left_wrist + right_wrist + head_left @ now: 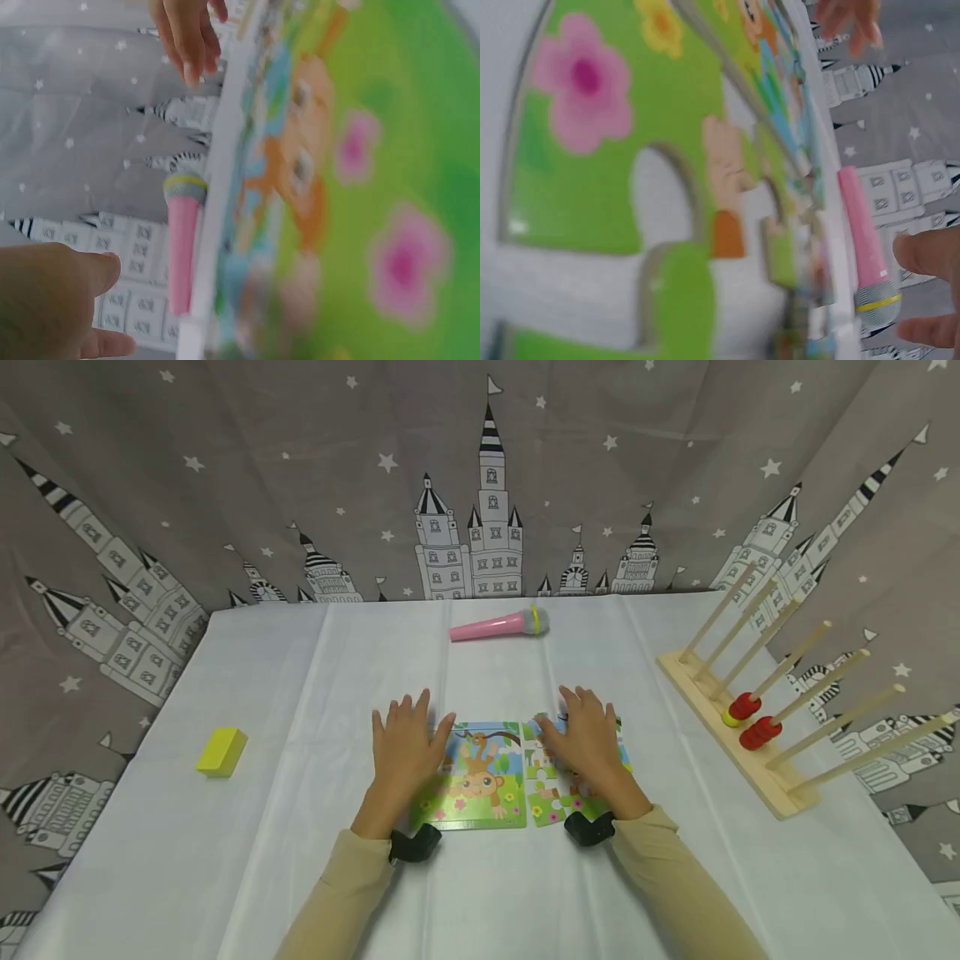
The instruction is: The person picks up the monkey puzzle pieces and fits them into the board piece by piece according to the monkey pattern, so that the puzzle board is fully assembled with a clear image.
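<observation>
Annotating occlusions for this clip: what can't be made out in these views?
- Head: the monkey picture's upper left part, hidden by the left hand.
- Head: the middle of the puzzle pieces, hidden by the right hand.
- Left wrist: the rest of the left hand, cut off by the left edge; monkey picture details blurred.
- Right wrist: the rest of the right hand, cut off by the right edge; nearest pieces blurred.

Left arm (pixel 337 893) and right arm (pixel 686 889), both beige-sleeved, are slanting forward and inward; left hand (pixel 403 747), back uppermost, is pointing its loosely parted fingers away from the body, thumb angling inward; right hand (pixel 588 739), likewise back uppermost, is mirroring that pose, well apart from the left.
</observation>
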